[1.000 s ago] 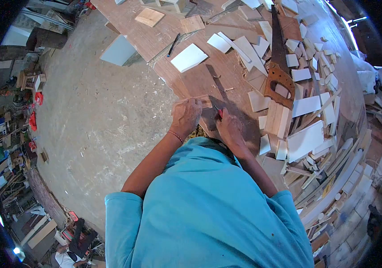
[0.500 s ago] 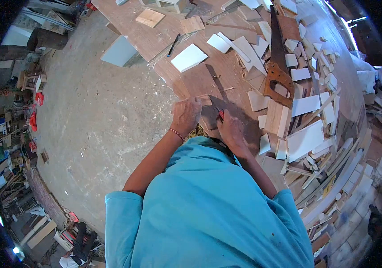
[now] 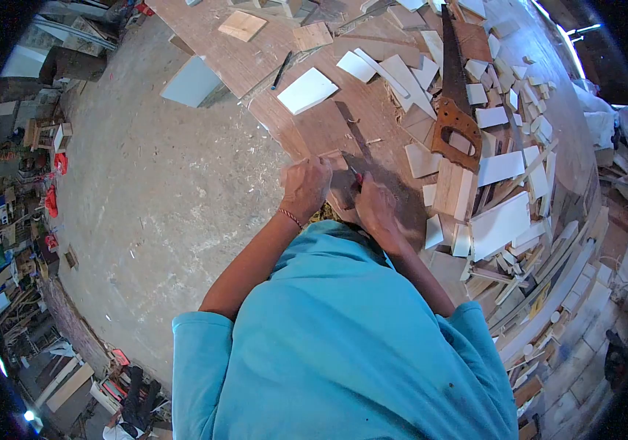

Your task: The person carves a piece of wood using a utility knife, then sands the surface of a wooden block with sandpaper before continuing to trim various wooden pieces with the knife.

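My left hand (image 3: 305,185), with a braided red band at the wrist, is closed on a small wooden piece (image 3: 335,159) at the near edge of the wooden workbench (image 3: 285,132). Just to its right, my right hand (image 3: 377,207) grips a knife (image 3: 356,174) with a red handle. The dark blade points up and left, close to the wooden piece; whether they touch is hard to tell. Beyond both hands lie a white board (image 3: 308,91) and a dark pen (image 3: 282,70).
A handsaw (image 3: 457,125) with a brown handle lies right of my hands, on many wood offcuts (image 3: 501,224). Light wooden blocks (image 3: 243,26) lie at the far side. Concrete floor (image 3: 160,191) extends left. Part of another person (image 3: 134,403) shows at the lower left.
My right hand and the knife have shifted slightly up and left, nearer the wooden piece. My left hand keeps its hold. The whole view has moved a little.
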Available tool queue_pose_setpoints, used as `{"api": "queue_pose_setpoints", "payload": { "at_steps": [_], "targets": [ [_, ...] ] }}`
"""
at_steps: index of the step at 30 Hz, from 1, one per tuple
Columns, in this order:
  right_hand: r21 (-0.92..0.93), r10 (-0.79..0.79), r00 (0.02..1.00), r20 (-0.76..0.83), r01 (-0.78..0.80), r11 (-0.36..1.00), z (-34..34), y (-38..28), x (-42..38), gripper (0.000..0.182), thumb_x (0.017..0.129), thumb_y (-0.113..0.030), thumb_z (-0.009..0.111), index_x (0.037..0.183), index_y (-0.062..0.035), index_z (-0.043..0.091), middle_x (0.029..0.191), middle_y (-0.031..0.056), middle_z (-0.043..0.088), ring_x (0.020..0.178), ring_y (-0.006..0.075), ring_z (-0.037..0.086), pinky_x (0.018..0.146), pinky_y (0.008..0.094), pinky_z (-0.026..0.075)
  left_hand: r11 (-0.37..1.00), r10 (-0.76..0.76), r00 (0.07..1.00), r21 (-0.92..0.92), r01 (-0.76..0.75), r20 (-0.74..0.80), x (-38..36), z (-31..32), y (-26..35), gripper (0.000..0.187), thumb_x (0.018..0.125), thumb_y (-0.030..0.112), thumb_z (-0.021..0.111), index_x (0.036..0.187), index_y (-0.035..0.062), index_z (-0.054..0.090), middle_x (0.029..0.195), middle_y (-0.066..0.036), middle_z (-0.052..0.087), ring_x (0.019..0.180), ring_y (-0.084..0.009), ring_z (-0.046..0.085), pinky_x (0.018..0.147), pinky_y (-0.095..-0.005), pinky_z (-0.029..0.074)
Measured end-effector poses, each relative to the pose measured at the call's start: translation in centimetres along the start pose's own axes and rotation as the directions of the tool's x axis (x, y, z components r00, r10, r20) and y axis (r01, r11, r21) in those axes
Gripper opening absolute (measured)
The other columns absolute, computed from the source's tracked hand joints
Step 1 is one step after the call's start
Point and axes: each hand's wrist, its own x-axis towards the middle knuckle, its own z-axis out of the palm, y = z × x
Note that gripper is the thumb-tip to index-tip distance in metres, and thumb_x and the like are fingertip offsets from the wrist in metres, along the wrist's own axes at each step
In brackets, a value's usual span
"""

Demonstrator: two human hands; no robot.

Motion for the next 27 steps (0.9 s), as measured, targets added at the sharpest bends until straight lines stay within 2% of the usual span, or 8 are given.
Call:
{"api": "queue_pose_setpoints", "payload": {
  "at_steps": [2, 4, 7, 10, 13, 18, 23, 27],
  "targets": [
    [-0.002, 0.042, 0.999, 0.021, -0.042, 0.999, 0.3, 0.3, -0.1, 0.019, 0.073, -0.012, 0.047, 0.088, 0.0013, 0.048, 0.076, 0.0229, 0.057, 0.075, 0.0382, 0.055, 0.066, 0.0448, 0.043, 1.0, 0.012, 0.999, 0.019, -0.012, -0.032, -0.4, 0.4, 0.1, 0.017, 0.069, 0.008, 0.047, 0.084, 0.0051, 0.053, 0.075, -0.012, 0.055, 0.068, -0.027, 0.057, 0.055, -0.0357, 0.045],
    [-0.008, 0.068, 0.997, 0.034, -0.068, 0.998, 0.2, -0.1, 0.3, 0.02, 0.074, -0.011, 0.045, 0.088, 0.0017, 0.048, 0.077, 0.0234, 0.057, 0.076, 0.0387, 0.055, 0.068, 0.0452, 0.043, 1.0, -0.028, 1.0, 0.005, 0.028, -0.007, 0.0, -0.3, 0.0, 0.011, 0.065, 0.009, 0.051, 0.075, 0.004, 0.053, 0.071, -0.012, 0.054, 0.067, -0.0252, 0.057, 0.055, -0.0334, 0.046],
    [0.053, 0.013, 0.999, 0.03, -0.015, 0.998, 0.8, 0.3, -0.9, 0.02, 0.074, -0.011, 0.046, 0.089, 0.001, 0.05, 0.078, 0.0242, 0.056, 0.077, 0.038, 0.055, 0.068, 0.0456, 0.042, 1.0, -0.006, 1.0, -0.002, 0.006, -0.012, -0.6, -0.3, -0.1, 0.019, 0.069, 0.008, 0.047, 0.087, 0.0064, 0.053, 0.077, -0.011, 0.055, 0.071, -0.0253, 0.056, 0.059, -0.0354, 0.045],
    [0.134, -0.033, 0.999, -0.04, 0.038, 0.99, 1.2, 0.6, -1.1, 0.02, 0.074, -0.013, 0.048, 0.089, 0.0007, 0.05, 0.078, 0.0247, 0.056, 0.075, 0.0367, 0.055, 0.066, 0.0453, 0.043, 1.0, 0.008, 0.999, 0.01, -0.007, -0.048, -0.7, 0.0, 0.0, 0.018, 0.068, 0.006, 0.048, 0.085, 0.005, 0.052, 0.076, -0.011, 0.054, 0.072, -0.0246, 0.056, 0.059, -0.0348, 0.044],
    [0.083, 0.03, 0.999, -0.024, -0.028, 0.996, 0.8, 0.8, -1.2, 0.021, 0.074, -0.016, 0.05, 0.087, 0.0004, 0.049, 0.074, 0.0242, 0.056, 0.073, 0.0354, 0.056, 0.064, 0.045, 0.043, 1.0, 0.017, 0.998, 0.027, -0.016, -0.062, -0.6, 0.0, 0.1, 0.017, 0.066, 0.006, 0.048, 0.083, 0.0031, 0.051, 0.074, -0.011, 0.054, 0.07, -0.0249, 0.056, 0.057, -0.0348, 0.044],
    [0.077, -0.099, 0.988, -0.115, 0.108, 0.991, 1.1, 1.5, -1.6, 0.02, 0.074, -0.02, 0.051, 0.079, -0.0013, 0.046, 0.065, 0.0213, 0.056, 0.063, 0.0361, 0.056, 0.056, 0.044, 0.044, 0.999, 0.02, 0.999, 0.032, -0.019, -0.033, -0.3, -0.2, 0.0, 0.015, 0.066, 0.006, 0.049, 0.081, 0.0022, 0.051, 0.073, -0.012, 0.054, 0.068, -0.0253, 0.056, 0.056, -0.0348, 0.044],
    [0.074, -0.113, 0.984, -0.135, 0.124, 0.99, 1.3, 1.6, -1.3, 0.021, 0.074, -0.022, 0.05, 0.079, -0.0016, 0.046, 0.064, 0.0212, 0.056, 0.061, 0.0359, 0.056, 0.055, 0.0443, 0.044, 1.0, 0.03, 0.998, 0.003, -0.029, -0.063, -0.2, -0.3, -0.1, 0.015, 0.064, 0.006, 0.051, 0.079, 0.0021, 0.052, 0.072, -0.013, 0.054, 0.066, -0.0262, 0.056, 0.056, -0.0354, 0.044],
    [0.104, -0.113, 0.984, -0.138, 0.128, 0.986, 1.2, 1.4, -1.2, 0.021, 0.074, -0.021, 0.05, 0.079, -0.0013, 0.047, 0.064, 0.0218, 0.055, 0.061, 0.0363, 0.056, 0.055, 0.0451, 0.044, 1.0, 0.003, 1.0, -0.005, -0.003, -0.004, 0.0, -0.5, -0.1, 0.015, 0.064, 0.005, 0.051, 0.079, 0.0018, 0.052, 0.071, -0.013, 0.054, 0.066, -0.0272, 0.056, 0.056, -0.0361, 0.044]
  ]
}}
